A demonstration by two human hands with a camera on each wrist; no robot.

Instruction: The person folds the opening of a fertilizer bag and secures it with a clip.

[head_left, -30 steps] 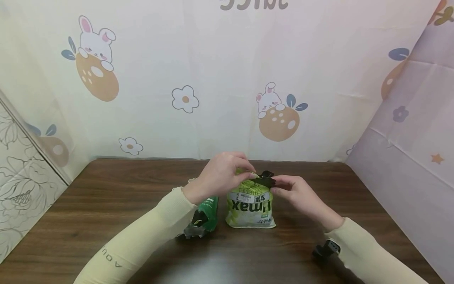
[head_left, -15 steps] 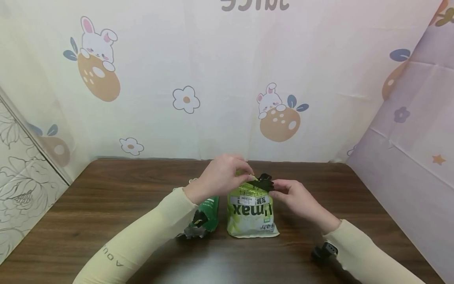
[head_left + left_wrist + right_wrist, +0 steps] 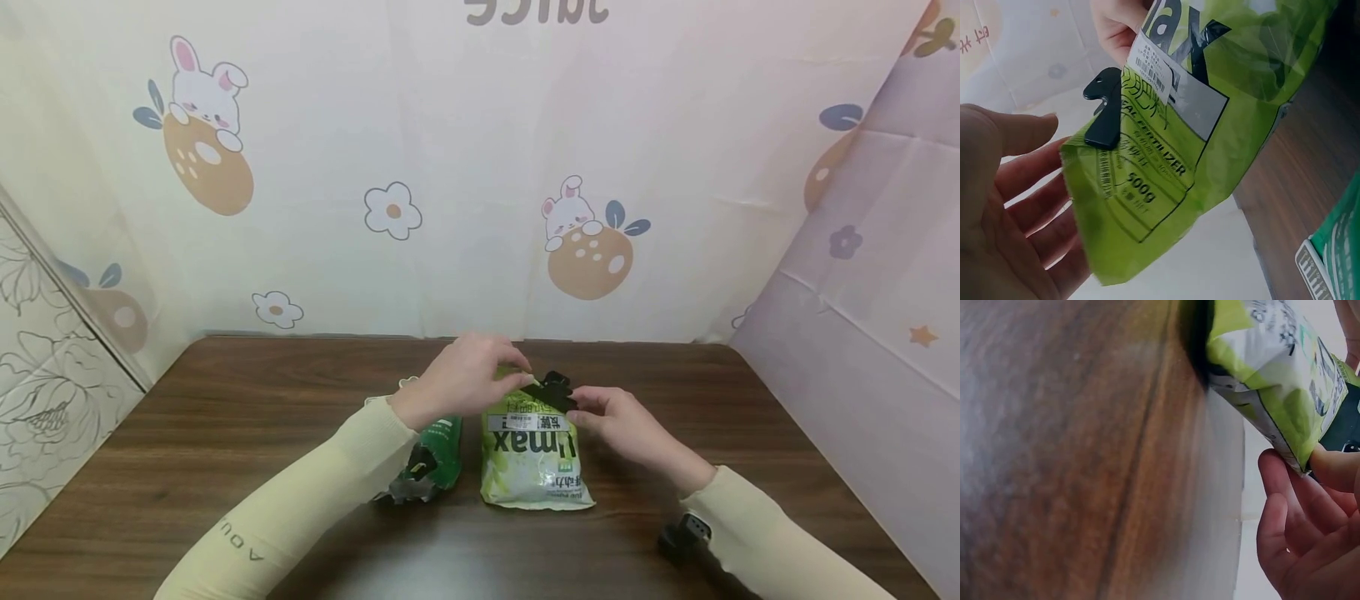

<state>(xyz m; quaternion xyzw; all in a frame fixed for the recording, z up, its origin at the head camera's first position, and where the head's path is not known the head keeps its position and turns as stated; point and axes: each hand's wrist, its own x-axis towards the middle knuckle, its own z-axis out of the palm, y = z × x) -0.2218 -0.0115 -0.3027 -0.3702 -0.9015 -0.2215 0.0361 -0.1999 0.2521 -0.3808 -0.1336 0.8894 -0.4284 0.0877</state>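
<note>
A green and white fertilizer bag (image 3: 528, 475) stands on the table with its top leaning back. A black clip (image 3: 553, 393) sits across its top edge. My left hand (image 3: 468, 375) is at the bag's top left. In the left wrist view its loosely bent fingers (image 3: 1044, 206) lie behind the bag's edge, and the thumb is slightly apart from bag and clip. With thumb and fingertips, my right hand (image 3: 618, 421) pinches the bag's top right corner beside the clip, as the right wrist view shows. My left forearm partly covers a darker green bag (image 3: 448, 450).
The darker green bag has a crumpled silvery end (image 3: 411, 490) facing me. A white slotted edge (image 3: 1313, 269) shows beside it in the left wrist view, mostly hidden. A patterned curtain (image 3: 465, 150) hangs behind the brown wooden table (image 3: 247, 417).
The fertilizer bag's bottom has moved toward me and its top has lowered slightly. Both hands have moved down a little with it. The darker green bag has stayed put.
</note>
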